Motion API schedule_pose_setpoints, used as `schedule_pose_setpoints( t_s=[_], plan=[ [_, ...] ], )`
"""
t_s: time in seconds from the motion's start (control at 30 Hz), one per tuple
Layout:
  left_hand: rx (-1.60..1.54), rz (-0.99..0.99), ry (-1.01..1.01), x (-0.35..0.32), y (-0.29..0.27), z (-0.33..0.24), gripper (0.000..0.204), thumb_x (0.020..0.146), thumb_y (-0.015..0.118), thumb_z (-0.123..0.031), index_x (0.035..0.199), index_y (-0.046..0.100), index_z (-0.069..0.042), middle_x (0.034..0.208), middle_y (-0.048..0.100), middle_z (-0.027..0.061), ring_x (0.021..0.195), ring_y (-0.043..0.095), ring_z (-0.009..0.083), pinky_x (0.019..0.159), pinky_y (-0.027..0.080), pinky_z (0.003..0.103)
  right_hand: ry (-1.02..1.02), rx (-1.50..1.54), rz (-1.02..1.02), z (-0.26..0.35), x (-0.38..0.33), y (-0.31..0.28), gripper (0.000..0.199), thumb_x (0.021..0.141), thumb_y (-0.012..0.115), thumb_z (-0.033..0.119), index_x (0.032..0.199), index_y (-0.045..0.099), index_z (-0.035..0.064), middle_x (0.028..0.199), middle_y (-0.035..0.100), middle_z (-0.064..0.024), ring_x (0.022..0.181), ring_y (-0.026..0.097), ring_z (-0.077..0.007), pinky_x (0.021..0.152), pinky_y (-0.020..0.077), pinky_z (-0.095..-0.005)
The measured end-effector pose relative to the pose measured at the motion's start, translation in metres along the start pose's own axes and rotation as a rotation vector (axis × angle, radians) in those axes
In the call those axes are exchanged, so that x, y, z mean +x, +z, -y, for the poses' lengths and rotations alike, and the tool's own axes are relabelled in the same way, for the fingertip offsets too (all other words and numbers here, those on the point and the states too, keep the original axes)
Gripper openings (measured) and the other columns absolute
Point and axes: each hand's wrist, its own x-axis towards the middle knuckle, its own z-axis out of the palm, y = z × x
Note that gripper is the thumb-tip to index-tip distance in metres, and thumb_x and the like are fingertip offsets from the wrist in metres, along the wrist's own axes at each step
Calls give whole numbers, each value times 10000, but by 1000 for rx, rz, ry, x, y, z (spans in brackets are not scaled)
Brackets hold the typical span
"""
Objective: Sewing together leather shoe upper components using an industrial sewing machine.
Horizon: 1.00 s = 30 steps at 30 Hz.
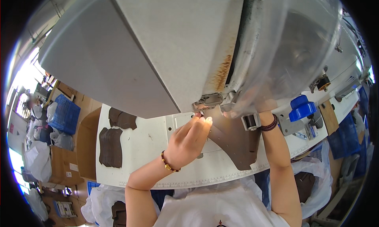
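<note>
A large grey-white sewing machine head (166,49) fills the upper view. Under its presser foot (207,101) lies a brown leather piece (235,142) on the white table (146,148). My left hand (189,142), with a bead bracelet at the wrist, presses its fingertips on the leather's edge right beside the presser foot. My right hand (263,108) reaches up behind a clear plastic guard (288,49); only its wrist with a dark bracelet shows plainly, and its fingers are blurred by the plastic.
Two stacks of brown leather pieces (111,146) lie at the table's left. A blue spool (302,107) stands at the right. A blue crate (65,114), cardboard boxes and white bags sit on the floor to the left. A ruler strip runs along the table's front edge.
</note>
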Motion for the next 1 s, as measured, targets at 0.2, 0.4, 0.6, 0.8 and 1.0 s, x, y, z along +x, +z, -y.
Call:
schedule_pose_setpoints(
  t_s=[0.2,0.4,0.6,0.8,1.0],
  plan=[
    [0,3,39,-2,-1,2,285,690,599,22,972,626,56,836,567,102,755,639,227,733,563,306,-200,-426,257,-7,-18,24,571,883,525,402,1268,447,-13,1247,519,-197,1126,535,-335,936,463,-464],
    [36,-10,32,-2,1,-2,291,677,594,38,966,626,49,859,570,110,734,632,238,710,563,308,-153,-586,179,-8,-21,49,373,897,539,262,1116,577,-37,1053,642,-148,961,634,-250,835,523,-356],
    [18,-19,-35,5,1,-2,308,631,644,-32,937,637,9,872,571,117,688,611,224,590,529,294,-548,-1765,-11,-7,-22,98,414,863,589,293,1137,574,-18,1054,642,-166,925,645,-274,815,515,-356],
    [57,-139,-57,11,1,-3,228,645,680,-45,864,638,3,806,609,83,627,603,213,533,485,277,-653,-2249,147,-57,-106,184,504,759,696,338,1169,572,73,1302,461,-140,1196,378,-356,968,319,-489],
    [-273,-140,-399,8,-10,-10,324,614,694,-3,934,670,-48,869,644,65,680,630,197,559,489,289,-863,-2651,75,-123,-123,148,358,792,633,193,1113,591,39,1277,494,-161,1204,411,-367,977,307,-566]
  ],
)
